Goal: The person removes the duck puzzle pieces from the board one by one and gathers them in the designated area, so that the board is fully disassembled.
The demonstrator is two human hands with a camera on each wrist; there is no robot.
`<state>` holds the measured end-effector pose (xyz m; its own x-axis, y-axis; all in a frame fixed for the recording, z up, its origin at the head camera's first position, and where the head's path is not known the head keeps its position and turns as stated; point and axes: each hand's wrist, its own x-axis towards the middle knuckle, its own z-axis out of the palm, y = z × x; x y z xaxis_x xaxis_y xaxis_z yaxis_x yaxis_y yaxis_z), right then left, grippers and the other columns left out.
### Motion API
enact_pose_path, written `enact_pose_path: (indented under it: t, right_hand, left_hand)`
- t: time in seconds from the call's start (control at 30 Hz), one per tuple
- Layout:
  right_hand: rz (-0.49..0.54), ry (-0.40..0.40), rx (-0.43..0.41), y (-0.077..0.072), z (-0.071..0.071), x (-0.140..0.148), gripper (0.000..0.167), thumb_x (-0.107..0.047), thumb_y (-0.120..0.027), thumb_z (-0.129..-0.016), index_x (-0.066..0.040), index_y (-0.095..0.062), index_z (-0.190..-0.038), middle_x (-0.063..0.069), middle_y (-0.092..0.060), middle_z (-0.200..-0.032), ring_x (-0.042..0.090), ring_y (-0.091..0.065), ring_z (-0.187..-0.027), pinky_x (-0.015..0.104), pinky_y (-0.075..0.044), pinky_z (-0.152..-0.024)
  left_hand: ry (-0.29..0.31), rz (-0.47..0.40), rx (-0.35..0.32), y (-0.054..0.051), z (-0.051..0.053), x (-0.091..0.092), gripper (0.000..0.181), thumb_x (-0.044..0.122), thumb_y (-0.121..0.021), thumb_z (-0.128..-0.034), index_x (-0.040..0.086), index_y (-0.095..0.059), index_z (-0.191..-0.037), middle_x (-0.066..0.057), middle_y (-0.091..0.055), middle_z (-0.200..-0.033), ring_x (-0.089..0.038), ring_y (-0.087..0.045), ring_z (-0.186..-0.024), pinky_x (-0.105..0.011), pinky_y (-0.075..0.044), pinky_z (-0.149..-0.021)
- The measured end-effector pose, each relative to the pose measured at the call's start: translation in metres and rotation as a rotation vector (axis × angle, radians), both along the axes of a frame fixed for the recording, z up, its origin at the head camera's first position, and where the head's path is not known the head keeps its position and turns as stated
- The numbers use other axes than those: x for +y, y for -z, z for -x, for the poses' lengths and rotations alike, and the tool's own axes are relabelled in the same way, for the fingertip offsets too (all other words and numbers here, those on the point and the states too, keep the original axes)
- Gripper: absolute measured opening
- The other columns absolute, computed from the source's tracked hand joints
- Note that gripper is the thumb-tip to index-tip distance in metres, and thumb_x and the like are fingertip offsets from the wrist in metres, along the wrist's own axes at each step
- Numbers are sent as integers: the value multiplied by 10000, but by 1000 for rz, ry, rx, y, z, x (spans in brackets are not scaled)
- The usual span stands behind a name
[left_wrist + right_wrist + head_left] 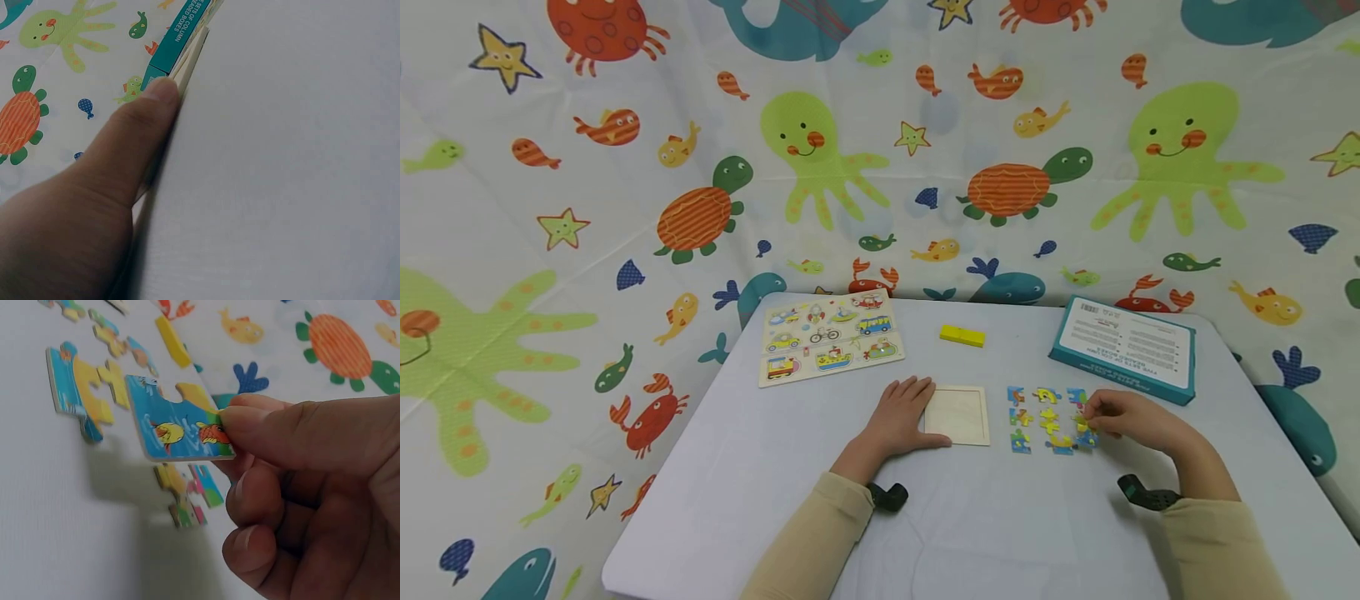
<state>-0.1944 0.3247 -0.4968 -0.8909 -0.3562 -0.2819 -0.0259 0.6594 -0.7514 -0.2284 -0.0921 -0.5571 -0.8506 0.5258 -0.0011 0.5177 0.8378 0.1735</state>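
Note:
A blue corner jigsaw piece (178,428) with a yellow fish and an orange fish on it is pinched between the thumb and finger of my right hand (1131,417). In the right wrist view it is lifted and tilted over the white table. Loose jigsaw pieces (1048,421) lie in rough rows just left of that hand. My left hand (898,421) rests at the left side of a shallow wooden puzzle tray (957,388), its fingers spread and fairly straight. The left thumb (134,134) lies along the tray's near edge.
Behind the tray lies a small yellow block (962,336). A board with vehicle pictures (831,337) is at the back left, and a teal box (1123,346) at the back right. A sea-animal curtain (880,100) hangs behind the table (1000,525).

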Motion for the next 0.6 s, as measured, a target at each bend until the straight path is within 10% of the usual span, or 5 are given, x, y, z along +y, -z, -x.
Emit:
enact_pose_path:
  t: [0.6]
  right_hand:
    - [-53,10,-39,21,-3,14,174,-255,-656,-946,-97,-654,-1019,32,-612,-908,137,-529,-790,235,-440,-645]
  left_hand:
    - [1,-10,4,2,0,-1,1081,846,-535,-760,175,-287,-1570,19,-299,-1621,-230,-236,-1514,-486,-191,-1234]
